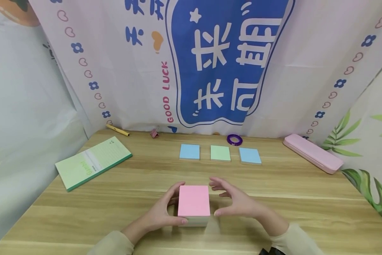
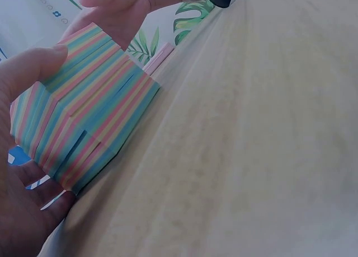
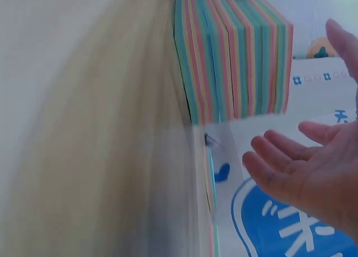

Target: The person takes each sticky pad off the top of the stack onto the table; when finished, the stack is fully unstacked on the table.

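Observation:
A tall stack of sticky notes (image 1: pixel 194 200) stands near the front of the table, its top sheet pink. In the left wrist view the layered sides of the stack (image 2: pixel 95 108) show pink, yellow, green and blue stripes. My left hand (image 1: pixel 165 209) grips it from the left, thumb at the near side and fingers round the far side. To the right of the stack, my right hand (image 1: pixel 235 202) is held apart from it with fingers spread and palm facing it. The right wrist view shows a gap between this hand (image 3: pixel 313 162) and the striped block (image 3: pixel 235 61).
Behind the stack lie a blue pad (image 1: pixel 189 151), a green pad (image 1: pixel 220 153) and another blue pad (image 1: pixel 250 156). A purple tape roll (image 1: pixel 234 140), pink clip (image 1: pixel 154 133) and yellow pen (image 1: pixel 118 130) lie farther back. A green notebook (image 1: pixel 93 163) is left, a pink case (image 1: pixel 313 153) right.

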Available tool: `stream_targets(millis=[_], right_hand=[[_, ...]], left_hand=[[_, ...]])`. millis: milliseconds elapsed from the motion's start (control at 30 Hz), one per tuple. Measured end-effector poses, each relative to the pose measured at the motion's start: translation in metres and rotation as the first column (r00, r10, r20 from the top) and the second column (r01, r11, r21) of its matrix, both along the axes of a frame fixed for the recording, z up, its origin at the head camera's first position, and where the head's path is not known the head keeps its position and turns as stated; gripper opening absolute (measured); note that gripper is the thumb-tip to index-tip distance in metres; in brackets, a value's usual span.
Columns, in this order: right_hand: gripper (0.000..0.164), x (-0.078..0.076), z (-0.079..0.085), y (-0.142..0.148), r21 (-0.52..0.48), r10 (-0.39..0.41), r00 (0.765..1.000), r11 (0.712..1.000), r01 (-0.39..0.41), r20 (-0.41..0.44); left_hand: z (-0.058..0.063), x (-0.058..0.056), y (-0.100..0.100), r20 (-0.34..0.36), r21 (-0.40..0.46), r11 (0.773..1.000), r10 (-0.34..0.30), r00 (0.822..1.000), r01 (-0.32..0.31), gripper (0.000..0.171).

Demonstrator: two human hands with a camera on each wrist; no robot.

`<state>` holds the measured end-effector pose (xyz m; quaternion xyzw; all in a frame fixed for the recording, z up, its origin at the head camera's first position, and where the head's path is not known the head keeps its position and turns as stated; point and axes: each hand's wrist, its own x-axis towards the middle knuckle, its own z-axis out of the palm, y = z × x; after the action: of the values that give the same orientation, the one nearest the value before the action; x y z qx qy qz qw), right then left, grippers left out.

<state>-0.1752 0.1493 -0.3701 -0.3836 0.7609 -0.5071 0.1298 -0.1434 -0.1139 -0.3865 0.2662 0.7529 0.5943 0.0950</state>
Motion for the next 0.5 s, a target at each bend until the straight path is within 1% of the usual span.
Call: stream_targets(millis=[167,300,400,500], right_hand=[[0.085,0.004,-0.005,-0.013,0.028,-0.009,0.999,1.0,0.008,0.033],[0.091,0.008,-0.009,-0.02,0.077,-0.044,0.999,0.996,0.042,0.019],[0.094,0.009,-0.012,-0.023,0.095,-0.079,0.997,0.992,0.078,0.007],[0.095,0.009,-0.014,-0.025,0.083,-0.099,0.995,0.992,0.098,0.009]], left_hand=[[0.003,0.001,0.001,-0.001,-0.009,1.0,0.003,1.0,-0.003,0.085],[0.002,0.001,0.001,-0.004,-0.019,1.0,-0.002,1.0,0.002,0.084],[-0.002,-0.001,0.0,-0.015,-0.01,1.0,-0.006,1.0,0.006,0.085],[-0.011,-0.005,-0.002,-0.028,-0.007,1.0,-0.003,1.0,0.003,0.085]])
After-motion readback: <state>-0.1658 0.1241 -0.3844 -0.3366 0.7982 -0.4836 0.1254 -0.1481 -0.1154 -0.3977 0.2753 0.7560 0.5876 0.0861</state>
